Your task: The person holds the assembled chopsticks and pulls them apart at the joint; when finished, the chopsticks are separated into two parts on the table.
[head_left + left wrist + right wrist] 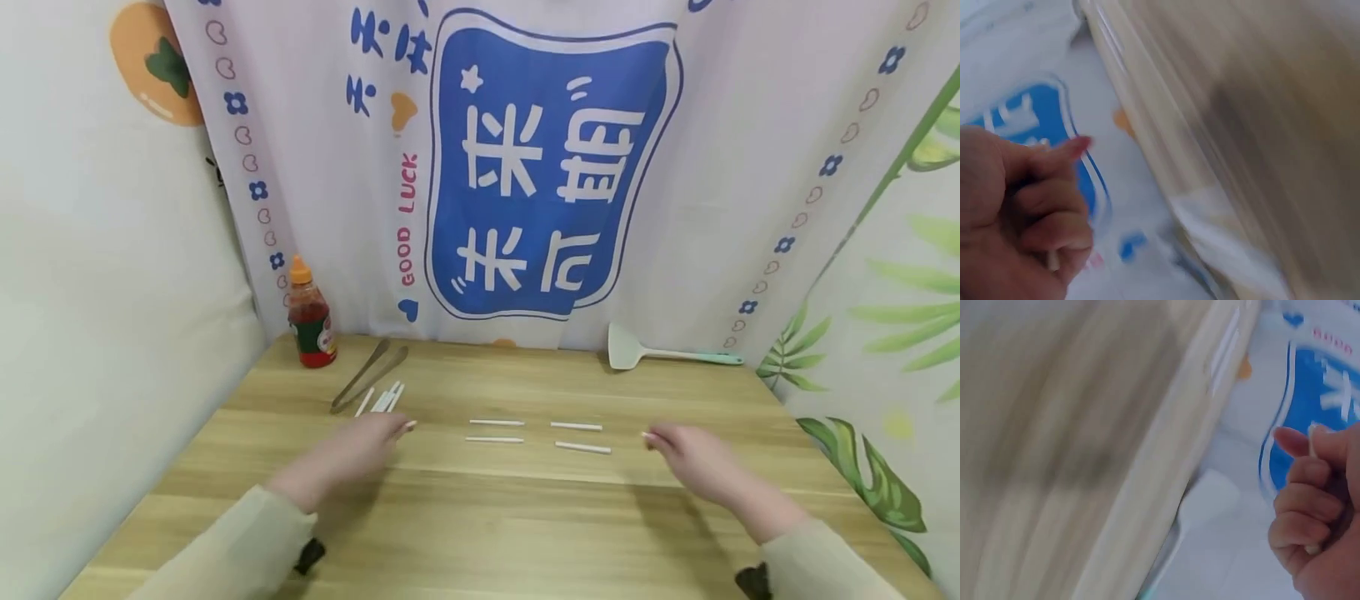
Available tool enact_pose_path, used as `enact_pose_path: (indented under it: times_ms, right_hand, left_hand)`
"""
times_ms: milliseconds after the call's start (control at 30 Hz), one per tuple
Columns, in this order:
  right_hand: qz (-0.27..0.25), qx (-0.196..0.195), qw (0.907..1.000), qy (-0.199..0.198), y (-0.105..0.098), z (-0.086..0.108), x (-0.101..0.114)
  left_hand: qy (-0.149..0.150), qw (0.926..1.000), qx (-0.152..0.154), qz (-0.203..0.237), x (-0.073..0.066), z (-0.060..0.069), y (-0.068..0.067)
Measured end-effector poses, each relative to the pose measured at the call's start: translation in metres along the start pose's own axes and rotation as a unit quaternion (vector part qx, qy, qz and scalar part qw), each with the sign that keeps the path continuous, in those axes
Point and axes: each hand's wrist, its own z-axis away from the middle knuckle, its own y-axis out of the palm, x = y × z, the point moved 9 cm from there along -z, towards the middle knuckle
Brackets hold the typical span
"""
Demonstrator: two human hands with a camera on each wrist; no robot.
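The left hand, lower left, and right hand, lower right, each grip a slim white stick; an uneven release could roll it against the four white sticks at frame centre, disturbing their alignment.

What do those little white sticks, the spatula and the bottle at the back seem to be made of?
White sticks: possibly plastic or paper; plain, even white, but too small in view to settle.
Spatula: probably silicone or plastic; its pale, smooth head has no metallic shine.
Bottle: likely clear plastic, perhaps glass; smooth, with red showing through.
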Motion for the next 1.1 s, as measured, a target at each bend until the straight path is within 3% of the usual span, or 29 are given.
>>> enact_pose_path:
  times_ms: [167, 300, 467, 767, 1100]
  right_hand:
    - [-0.023, 0.050, 0.9944, -0.090, 0.044, -0.024, 0.045]
    - [-0.009, 0.079, 0.9925, -0.093, 0.071, -0.037, 0.062]
    - [0.005, 0.073, 0.9939, -0.082, 0.077, -0.048, 0.064]
    - [0.021, 0.066, 0.9939, -0.086, 0.077, -0.055, 0.058]
    - [0.016, 0.074, 0.9935, -0.084, 0.073, -0.055, 0.058]
  left_hand:
    - [0.081, 0.9964, 0.026, 0.008, -0.058, -0.038, 0.041]
    - [0.096, 0.9941, 0.041, -0.029, -0.080, -0.061, 0.070]
    - [0.081, 0.9934, 0.047, -0.066, -0.080, -0.077, 0.088]
    - [0.059, 0.9907, 0.031, -0.119, -0.075, -0.086, 0.087]
    - [0.087, 0.9881, 0.034, -0.122, -0.077, -0.085, 0.087]
